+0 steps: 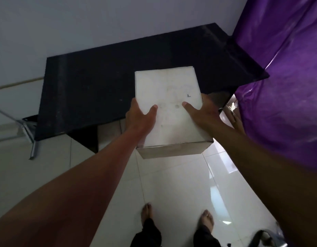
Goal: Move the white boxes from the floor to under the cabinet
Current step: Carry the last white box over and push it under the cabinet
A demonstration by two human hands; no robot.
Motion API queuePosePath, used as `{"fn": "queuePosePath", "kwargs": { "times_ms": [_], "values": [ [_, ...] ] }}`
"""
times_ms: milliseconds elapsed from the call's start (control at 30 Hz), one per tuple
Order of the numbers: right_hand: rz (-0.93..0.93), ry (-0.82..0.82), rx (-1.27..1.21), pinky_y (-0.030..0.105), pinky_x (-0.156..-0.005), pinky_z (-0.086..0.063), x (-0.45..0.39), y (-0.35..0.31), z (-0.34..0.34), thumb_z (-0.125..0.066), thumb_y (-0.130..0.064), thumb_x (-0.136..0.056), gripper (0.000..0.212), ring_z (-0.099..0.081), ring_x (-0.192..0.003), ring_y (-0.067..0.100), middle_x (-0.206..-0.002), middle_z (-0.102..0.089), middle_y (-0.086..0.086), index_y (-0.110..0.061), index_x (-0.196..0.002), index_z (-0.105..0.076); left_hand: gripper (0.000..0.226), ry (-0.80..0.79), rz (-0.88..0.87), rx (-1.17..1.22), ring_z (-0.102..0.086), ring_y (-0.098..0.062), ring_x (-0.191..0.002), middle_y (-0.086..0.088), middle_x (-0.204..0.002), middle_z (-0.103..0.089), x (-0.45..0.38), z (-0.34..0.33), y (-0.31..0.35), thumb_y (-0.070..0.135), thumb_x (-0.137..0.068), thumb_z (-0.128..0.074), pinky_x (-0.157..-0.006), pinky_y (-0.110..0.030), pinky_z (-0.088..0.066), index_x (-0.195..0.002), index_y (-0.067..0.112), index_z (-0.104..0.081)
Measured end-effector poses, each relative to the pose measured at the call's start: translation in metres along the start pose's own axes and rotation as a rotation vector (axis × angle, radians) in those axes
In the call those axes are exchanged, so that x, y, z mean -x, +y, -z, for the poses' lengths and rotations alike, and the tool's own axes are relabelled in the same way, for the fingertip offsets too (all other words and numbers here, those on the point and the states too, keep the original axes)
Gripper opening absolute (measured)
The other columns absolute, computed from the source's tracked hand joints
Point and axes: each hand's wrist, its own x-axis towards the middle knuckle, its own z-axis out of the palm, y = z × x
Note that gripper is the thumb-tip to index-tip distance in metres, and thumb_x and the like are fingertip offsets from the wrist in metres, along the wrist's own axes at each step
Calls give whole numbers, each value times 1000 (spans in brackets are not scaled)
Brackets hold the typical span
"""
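White box (169, 104), left hand (139, 115), right hand (202, 111) gripping

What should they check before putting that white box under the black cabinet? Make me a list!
1. Both hands hold the box: ok. The left hand and right hand grip opposite sides of the white box, thumbs on top.
2. Box is off the floor: ok. It is held above the white tiled floor.
3. Box is closed: ok, the top looks flat and shut.
4. Space under the black cabinet is free: cannot tell, the top hides most of it.
5. Purple cloth is out of the way: cannot tell, it hangs close beside the right arm.
6. Bare feet are clear of the box: ok.
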Motion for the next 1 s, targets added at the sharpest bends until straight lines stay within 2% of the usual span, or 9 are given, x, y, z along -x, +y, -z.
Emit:
{"fn": "queuePosePath", "kwargs": {
  "times_ms": [267,433,633,800,900,1000],
  "values": [
    [-27,-140,-17,29,-91,-47,-20,75,60,-66,-56,-81,64,-57,-108,14,-122,-59,-10,-29,-134,-44,49,40,64,-30,-59,-13,-102,11,-112,-60,39,-90,13,44,-82,-64,-85,-30,-48,-123,23,-51],
    [-88,-195,35,25,-87,-43,-21,122,68,-65,-58,-80,68,-57,-106,14,-121,-59,-12,-32,-138,-41,50,29,179,-82,-50,-10,-93,14,-105,-52,66,-131,-6,43,-85,-64,-80,-25,-38,-128,23,-47],
    [-192,-249,86,25,-83,-43,-19,183,48,-64,-58,-82,69,-55,-101,16,-122,-58,-8,-29,-140,-38,46,-34,261,-137,-49,-13,-91,11,-103,-53,76,-167,-51,44,-85,-65,-79,-25,-36,-122,20,-49],
    [-263,-253,110,22,-80,-39,-27,235,22,-63,-55,-85,66,-50,-94,14,-111,-52,-11,-28,-140,-37,45,-100,325,-175,-51,-18,-89,7,-98,-55,66,-205,-101,46,-85,-65,-75,-24,-34,-115,17,-49],
    [-268,-248,128,22,-79,-39,-44,271,0,-63,-54,-86,66,-51,-94,15,-118,-57,-7,-27,-140,-37,56,-132,350,-184,-57,-29,-101,-5,-109,-61,52,-236,-137,49,-84,-65,-77,-27,-38,-122,12,-47],
    [-259,-232,126,23,-78,-41,-68,315,-28,-64,-56,-85,67,-53,-94,16,-121,-59,-4,-28,-139,-38,67,-134,364,-171,-57,-32,-110,-11,-120,-61,33,-273,-181,53,-82,-64,-83,-30,-42,-129,11,-44]
  ]
}}
